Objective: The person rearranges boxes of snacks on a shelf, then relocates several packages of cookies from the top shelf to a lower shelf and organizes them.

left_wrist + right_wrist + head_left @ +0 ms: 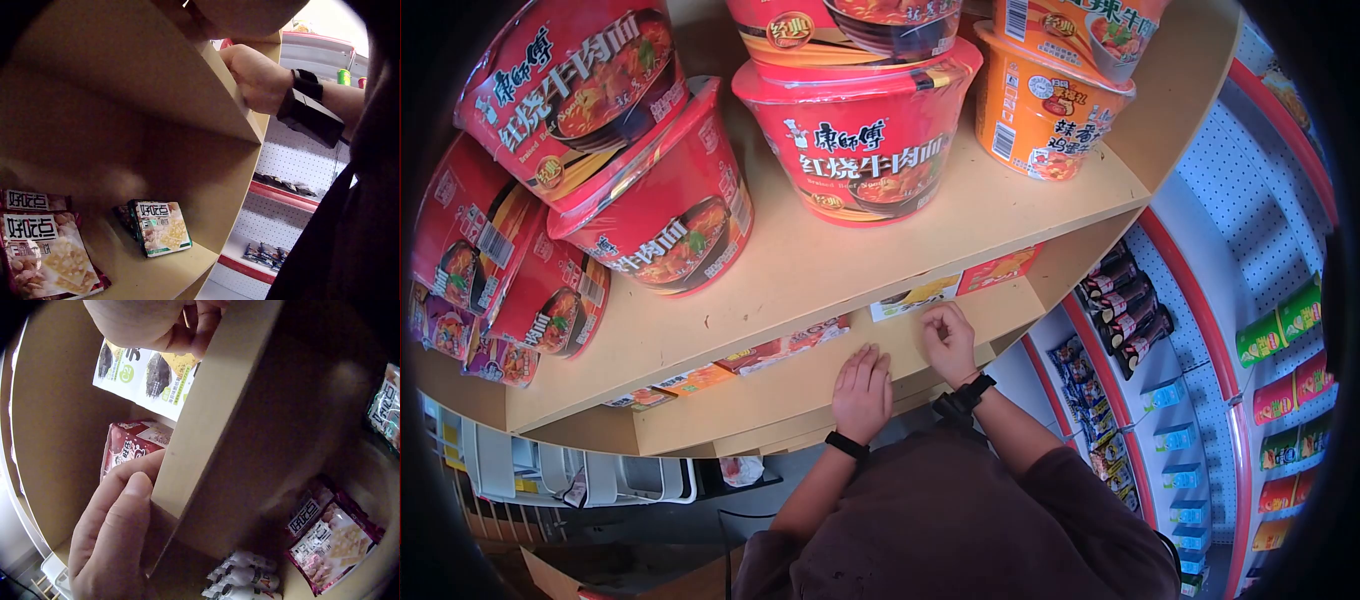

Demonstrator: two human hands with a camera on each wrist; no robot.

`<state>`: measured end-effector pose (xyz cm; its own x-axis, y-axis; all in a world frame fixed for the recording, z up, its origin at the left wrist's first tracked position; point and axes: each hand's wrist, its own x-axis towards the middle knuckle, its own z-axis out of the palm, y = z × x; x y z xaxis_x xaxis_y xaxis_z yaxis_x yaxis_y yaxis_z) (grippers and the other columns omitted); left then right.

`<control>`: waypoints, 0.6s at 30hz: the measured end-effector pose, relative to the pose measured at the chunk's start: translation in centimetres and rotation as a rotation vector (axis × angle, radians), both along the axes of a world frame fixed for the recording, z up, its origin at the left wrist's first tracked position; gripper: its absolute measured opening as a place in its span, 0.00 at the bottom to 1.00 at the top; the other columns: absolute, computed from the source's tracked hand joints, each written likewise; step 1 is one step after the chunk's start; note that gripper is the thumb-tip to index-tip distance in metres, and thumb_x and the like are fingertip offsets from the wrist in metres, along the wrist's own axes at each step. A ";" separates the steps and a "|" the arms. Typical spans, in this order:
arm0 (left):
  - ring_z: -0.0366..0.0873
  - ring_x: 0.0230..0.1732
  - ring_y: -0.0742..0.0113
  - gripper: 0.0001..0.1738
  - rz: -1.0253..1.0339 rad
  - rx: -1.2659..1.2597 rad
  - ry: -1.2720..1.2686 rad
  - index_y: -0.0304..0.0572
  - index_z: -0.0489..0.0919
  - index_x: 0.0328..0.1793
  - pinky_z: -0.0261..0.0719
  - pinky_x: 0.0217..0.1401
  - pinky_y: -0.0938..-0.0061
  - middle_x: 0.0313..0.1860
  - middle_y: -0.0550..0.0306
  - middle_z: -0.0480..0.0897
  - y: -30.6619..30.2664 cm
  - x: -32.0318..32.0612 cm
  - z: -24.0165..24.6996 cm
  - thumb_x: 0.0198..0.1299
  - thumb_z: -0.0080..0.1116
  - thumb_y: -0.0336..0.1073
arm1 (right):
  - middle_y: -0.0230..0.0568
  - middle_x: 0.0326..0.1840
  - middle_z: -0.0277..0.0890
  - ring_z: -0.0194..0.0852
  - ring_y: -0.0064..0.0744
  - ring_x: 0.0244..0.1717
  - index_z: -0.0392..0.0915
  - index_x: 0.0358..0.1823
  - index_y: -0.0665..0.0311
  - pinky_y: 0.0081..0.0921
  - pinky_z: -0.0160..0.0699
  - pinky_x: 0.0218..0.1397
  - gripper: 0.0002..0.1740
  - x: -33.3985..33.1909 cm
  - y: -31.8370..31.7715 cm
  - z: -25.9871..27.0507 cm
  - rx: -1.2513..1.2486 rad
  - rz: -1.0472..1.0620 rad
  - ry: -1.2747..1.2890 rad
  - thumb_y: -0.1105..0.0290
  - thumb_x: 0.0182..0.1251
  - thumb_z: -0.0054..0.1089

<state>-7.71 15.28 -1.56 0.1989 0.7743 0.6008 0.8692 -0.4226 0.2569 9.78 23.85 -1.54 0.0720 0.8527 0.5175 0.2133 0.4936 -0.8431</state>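
Red noodle tub point(575, 100) closest. Left hand point(863, 392) released, laid on lower shelf point(897, 338); right hand point(948, 343) curled by white-yellow pack point(915, 297) there, can't tell if gripping. Probably arranging packs; next likely calls for squaring that one.

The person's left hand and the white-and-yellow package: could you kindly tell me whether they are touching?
Apart. The head view shows bare shelf board between the left hand's fingertips and the white-and-yellow package.
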 end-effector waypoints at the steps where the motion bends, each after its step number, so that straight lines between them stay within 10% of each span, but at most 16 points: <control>1: 0.75 0.69 0.50 0.19 0.000 0.001 -0.001 0.38 0.81 0.60 0.71 0.74 0.54 0.63 0.47 0.80 0.0 0.0 0.0 0.64 0.59 0.36 | 0.38 0.35 0.73 0.72 0.26 0.31 0.77 0.37 0.66 0.22 0.73 0.36 0.09 0.0 0.0 0.0 -0.005 0.001 0.001 0.87 0.60 0.56; 18: 0.76 0.68 0.48 0.19 -0.005 -0.004 -0.003 0.39 0.81 0.61 0.71 0.74 0.54 0.63 0.46 0.79 0.0 0.0 0.0 0.64 0.58 0.34 | 0.38 0.34 0.72 0.70 0.27 0.31 0.77 0.36 0.66 0.23 0.72 0.36 0.08 0.0 0.1 -0.1 -0.001 0.010 -0.001 0.87 0.60 0.55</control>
